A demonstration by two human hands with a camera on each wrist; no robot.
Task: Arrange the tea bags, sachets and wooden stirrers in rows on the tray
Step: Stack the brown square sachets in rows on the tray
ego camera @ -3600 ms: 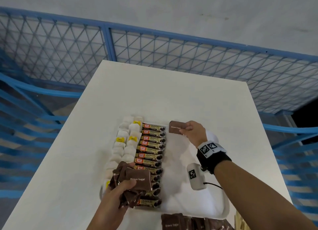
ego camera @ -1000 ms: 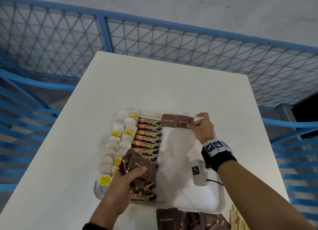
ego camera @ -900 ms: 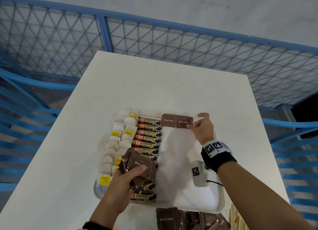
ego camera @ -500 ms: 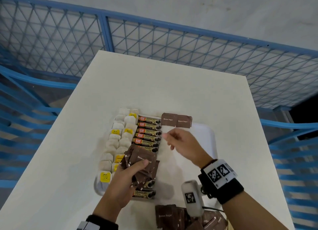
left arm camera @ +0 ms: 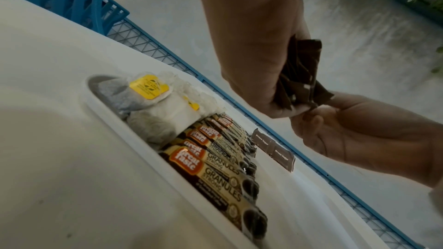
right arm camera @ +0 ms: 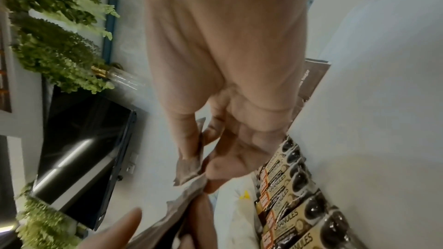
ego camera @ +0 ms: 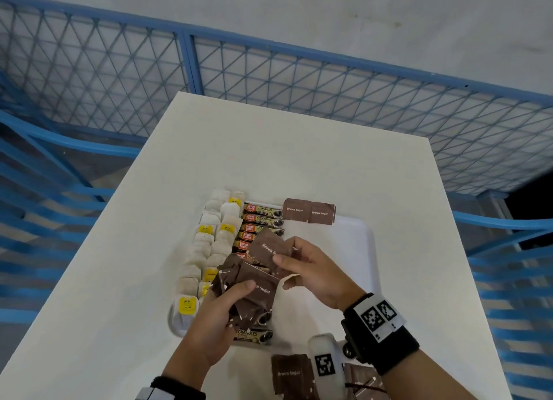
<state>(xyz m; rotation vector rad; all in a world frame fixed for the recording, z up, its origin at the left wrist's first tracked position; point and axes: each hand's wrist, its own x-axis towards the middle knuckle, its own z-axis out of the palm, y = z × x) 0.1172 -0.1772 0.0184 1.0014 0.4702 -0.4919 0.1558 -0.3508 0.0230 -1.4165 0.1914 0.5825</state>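
A white tray [ego camera: 363, 250] holds tea bags [ego camera: 209, 238] down its left side, with a column of coffee granule sachets [ego camera: 261, 217] beside them. Two brown sugar sachets [ego camera: 308, 211] lie side by side at the tray's far edge. Over the near part of the tray my left hand [ego camera: 239, 293] grips a bunch of brown sugar sachets [ego camera: 257, 292]. My right hand [ego camera: 284, 262] pinches a single brown sugar sachet [ego camera: 266, 247] just above that bunch. The left wrist view shows the bunch [left arm camera: 302, 75] fanned out of my left hand [left arm camera: 275, 101], with the right hand's fingers [left arm camera: 318, 120] touching it.
More brown sugar sachets [ego camera: 288, 372] lie loose on the white table [ego camera: 299, 160] at its near edge, partly behind my right wrist camera. A blue mesh fence [ego camera: 269, 79] runs behind and beside the table. The tray's right half is bare.
My right hand let go of the second sachet at the tray's far edge, drew back to the left hand's bunch and now pinches one sachet from it.
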